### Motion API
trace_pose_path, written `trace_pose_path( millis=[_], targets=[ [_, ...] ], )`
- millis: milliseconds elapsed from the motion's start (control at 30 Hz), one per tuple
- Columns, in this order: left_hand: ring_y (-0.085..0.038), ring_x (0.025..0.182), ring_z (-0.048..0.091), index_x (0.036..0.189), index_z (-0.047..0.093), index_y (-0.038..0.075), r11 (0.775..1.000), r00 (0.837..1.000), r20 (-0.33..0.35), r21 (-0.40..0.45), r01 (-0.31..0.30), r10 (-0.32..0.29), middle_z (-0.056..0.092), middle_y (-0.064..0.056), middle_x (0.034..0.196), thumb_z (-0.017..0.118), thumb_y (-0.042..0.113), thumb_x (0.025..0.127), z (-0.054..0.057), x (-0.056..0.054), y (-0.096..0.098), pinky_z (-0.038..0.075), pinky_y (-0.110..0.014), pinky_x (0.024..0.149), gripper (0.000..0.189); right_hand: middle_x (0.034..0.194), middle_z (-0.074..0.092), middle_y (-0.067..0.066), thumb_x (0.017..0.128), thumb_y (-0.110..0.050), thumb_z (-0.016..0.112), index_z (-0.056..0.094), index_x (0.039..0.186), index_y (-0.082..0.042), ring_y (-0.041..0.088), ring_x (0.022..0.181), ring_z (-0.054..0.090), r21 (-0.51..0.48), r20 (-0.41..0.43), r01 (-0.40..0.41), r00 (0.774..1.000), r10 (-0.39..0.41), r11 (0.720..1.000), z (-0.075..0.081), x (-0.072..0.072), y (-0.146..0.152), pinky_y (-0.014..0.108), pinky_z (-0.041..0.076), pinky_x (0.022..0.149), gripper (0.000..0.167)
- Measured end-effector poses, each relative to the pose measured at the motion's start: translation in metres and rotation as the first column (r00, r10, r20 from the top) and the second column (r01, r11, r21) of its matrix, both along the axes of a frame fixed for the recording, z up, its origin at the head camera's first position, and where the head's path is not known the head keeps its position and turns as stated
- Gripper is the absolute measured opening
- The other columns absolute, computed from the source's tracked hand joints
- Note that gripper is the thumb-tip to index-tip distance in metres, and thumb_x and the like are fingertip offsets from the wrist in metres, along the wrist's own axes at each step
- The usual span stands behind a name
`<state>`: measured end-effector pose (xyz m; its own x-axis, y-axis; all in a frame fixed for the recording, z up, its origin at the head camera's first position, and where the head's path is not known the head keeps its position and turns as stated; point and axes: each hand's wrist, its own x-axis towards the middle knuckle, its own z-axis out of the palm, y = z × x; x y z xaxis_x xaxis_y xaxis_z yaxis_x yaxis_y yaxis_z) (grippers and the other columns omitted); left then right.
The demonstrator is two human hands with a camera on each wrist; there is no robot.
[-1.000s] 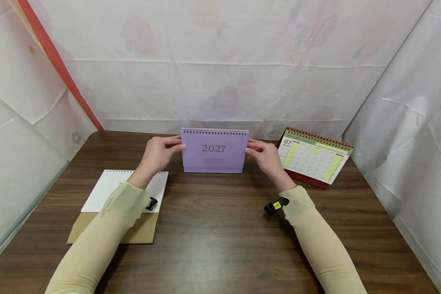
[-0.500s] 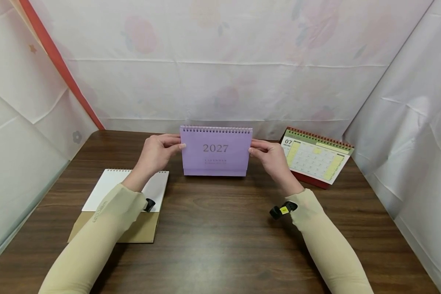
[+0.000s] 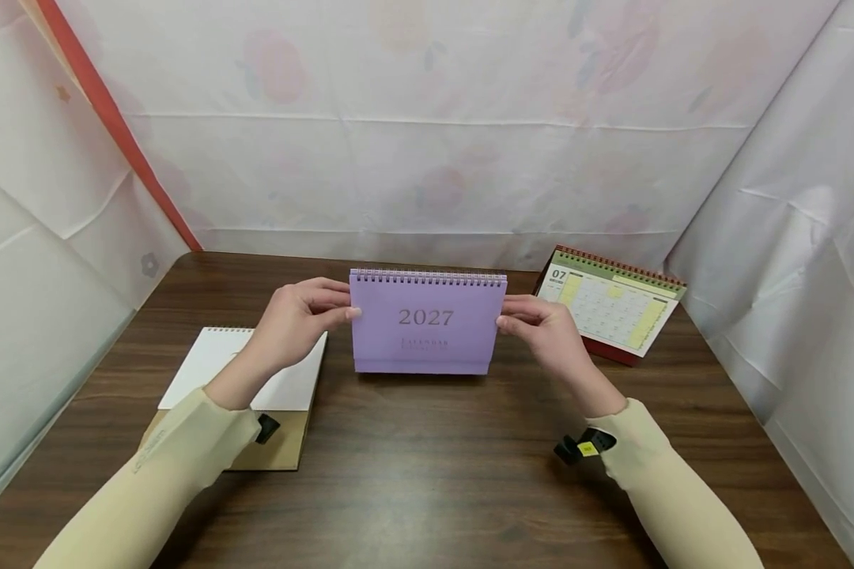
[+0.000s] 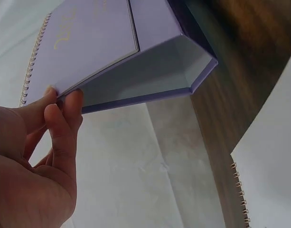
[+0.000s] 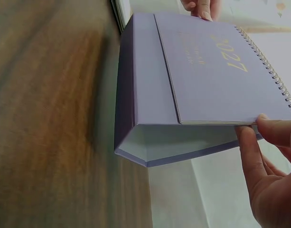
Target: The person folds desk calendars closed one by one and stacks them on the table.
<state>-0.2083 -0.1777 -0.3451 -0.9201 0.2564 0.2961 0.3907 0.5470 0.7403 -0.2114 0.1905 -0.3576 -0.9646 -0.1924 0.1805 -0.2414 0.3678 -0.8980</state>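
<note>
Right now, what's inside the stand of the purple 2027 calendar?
Through its open ends, the purple 2027 calendar shows pale inner walls in the wrist views; its front cover hides the deeper middle.

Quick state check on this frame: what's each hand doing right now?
Left hand: holding the purple calendar, pinched at its left edge.
Right hand: holding the same calendar, pinched at its right edge.

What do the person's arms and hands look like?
Left hand and right hand: ungloved. Left sleeve and right sleeve: pale beige, the left with blurred lettering. Left device and right device at the cuffs: black, the right with a yellow label.
</note>
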Motion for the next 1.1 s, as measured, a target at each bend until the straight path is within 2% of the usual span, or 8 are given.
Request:
trace_pose_path(
  millis=[200,467,633,733,833,900,1000,1100],
  targets=[
    [-0.013,0.088,0.070,0.107,0.078,0.011,1.000,1.000,0.009,-0.008,0.016,-0.016,0.068,0.000,0.117,0.079,0.020,0.087,-0.005,0.017,-0.003,0.056,-0.028,0.068,0.021,0.123,0.066,0.009,0.090,-0.010,0.075,0.077,0.108,-0.003,0.022,0.107,0.064,0.050,-0.054,-0.024,0.998,0.027,0.998,-0.002,0.017,0.002,0.024,0.054,0.080,0.019],
    [-0.019,0.090,0.071,0.100,0.079,0.009,0.998,0.998,0.035,0.027,0.050,-0.051,0.066,-0.004,0.119,0.078,0.012,0.088,-0.015,0.025,-0.001,0.058,-0.027,0.064,0.013,0.124,0.066,0.009,0.088,-0.006,0.076,0.077,0.106,-0.002,0.023,0.112,0.062,0.100,-0.089,-0.026,0.995,0.035,0.995,-0.013,0.033,0.000,0.021,0.052,0.080,0.018],
    [-0.019,0.090,0.071,0.096,0.078,0.011,0.997,0.998,0.021,-0.035,0.063,-0.062,0.065,-0.005,0.121,0.079,0.013,0.087,-0.022,0.029,-0.004,0.057,-0.029,0.066,0.009,0.124,0.065,0.008,0.088,-0.008,0.077,0.078,0.101,-0.005,0.022,0.112,0.062,0.162,-0.120,-0.032,0.991,0.052,0.986,-0.024,0.036,0.001,0.022,0.052,0.080,0.014],
    [-0.019,0.093,0.069,0.093,0.078,0.015,0.991,0.997,0.000,-0.107,0.076,-0.076,0.066,-0.005,0.121,0.080,0.016,0.086,-0.023,0.029,-0.004,0.056,-0.033,0.070,0.007,0.127,0.063,0.008,0.087,-0.010,0.079,0.078,0.096,-0.008,0.019,0.105,0.065,0.209,-0.143,-0.040,0.987,0.071,0.977,-0.028,0.037,0.002,0.025,0.054,0.080,0.009],
    [-0.023,0.102,0.067,0.087,0.077,0.019,0.978,0.995,0.006,-0.184,0.099,-0.099,0.066,-0.007,0.122,0.081,0.018,0.085,-0.023,0.028,-0.004,0.053,-0.037,0.072,0.005,0.130,0.060,0.009,0.084,-0.009,0.081,0.078,0.092,-0.010,0.017,0.096,0.069,0.272,-0.177,-0.069,0.977,0.120,0.960,-0.033,0.037,0.004,0.030,0.056,0.078,0.008],
    [-0.025,0.113,0.063,0.083,0.076,0.022,0.960,0.992,0.030,-0.251,0.123,-0.119,0.069,-0.003,0.116,0.083,0.020,0.083,-0.025,0.027,-0.004,0.053,-0.039,0.078,0.007,0.131,0.060,0.010,0.082,-0.009,0.083,0.078,0.090,-0.011,0.019,0.101,0.068,0.328,-0.209,-0.093,0.963,0.169,0.940,-0.037,0.037,0.004,0.032,0.056,0.079,0.010],
    [-0.030,0.128,0.054,0.078,0.075,0.024,0.925,0.984,0.075,-0.335,0.179,-0.163,0.073,0.007,0.101,0.084,0.020,0.082,-0.031,0.026,-0.004,0.049,-0.045,0.094,0.010,0.132,0.058,0.010,0.080,-0.008,0.085,0.077,0.089,-0.012,0.023,0.113,0.062,0.404,-0.246,-0.122,0.940,0.236,0.907,-0.042,0.037,0.005,0.036,0.056,0.078,0.013],
    [-0.033,0.134,0.048,0.075,0.074,0.025,0.894,0.977,0.097,-0.394,0.213,-0.190,0.073,0.013,0.090,0.084,0.022,0.081,-0.037,0.025,-0.003,0.041,-0.051,0.105,0.012,0.135,0.056,0.011,0.079,-0.007,0.085,0.077,0.088,-0.012,0.028,0.122,0.056,0.445,-0.240,-0.145,0.931,0.274,0.884,-0.045,0.039,0.004,0.040,0.055,0.082,0.013]
  ],
)
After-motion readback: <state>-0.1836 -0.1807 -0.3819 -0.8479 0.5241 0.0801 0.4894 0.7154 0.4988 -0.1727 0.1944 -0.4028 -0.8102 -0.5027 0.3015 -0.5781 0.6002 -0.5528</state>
